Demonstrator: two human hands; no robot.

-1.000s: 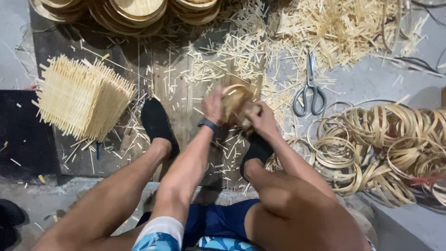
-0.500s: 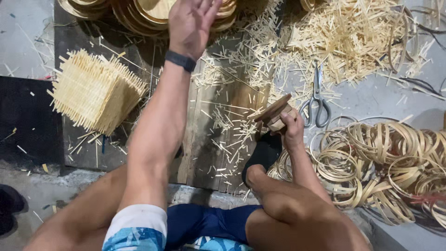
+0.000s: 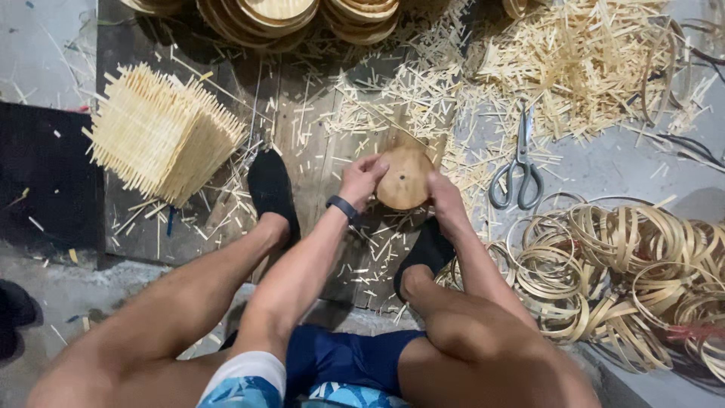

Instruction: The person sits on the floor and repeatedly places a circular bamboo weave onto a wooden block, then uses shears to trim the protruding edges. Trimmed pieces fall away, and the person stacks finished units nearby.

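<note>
Bamboo splinters (image 3: 423, 91) litter floor; scissors (image 3: 517, 162) right, woven stack (image 3: 162, 132) left | round woven disc (image 3: 404, 177) clasped between left hand (image 3: 361, 175) and right hand (image 3: 447, 200) grips

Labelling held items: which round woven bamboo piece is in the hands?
The small round woven bamboo disc over the wooden board, gripped between left hand and right hand. The other round pieces sit stacked at the top edge, untouched.
</note>
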